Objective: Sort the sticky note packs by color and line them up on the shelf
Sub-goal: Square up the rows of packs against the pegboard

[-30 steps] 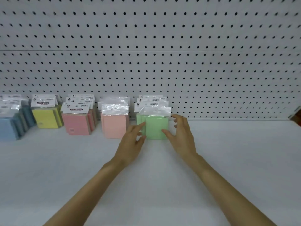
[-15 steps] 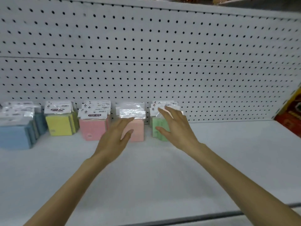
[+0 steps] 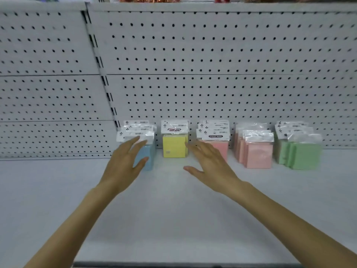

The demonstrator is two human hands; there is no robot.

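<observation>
Five groups of sticky note packs stand in a row at the back of the white shelf: blue packs, yellow packs, darker pink packs, light pink packs and green packs. My left hand is spread in front of the blue packs, fingers straight, covering part of them; whether it touches them I cannot tell. My right hand hovers with straight fingers in front of the gap between yellow and darker pink packs. Neither hand holds anything.
A white pegboard wall rises behind the packs, with a slotted upright post at the left. The shelf's front edge runs along the bottom. Goods on a higher shelf show at the top edge.
Both hands left the green and light pink packs and moved left along the row to the blue and yellow packs. The view swung left with them.
</observation>
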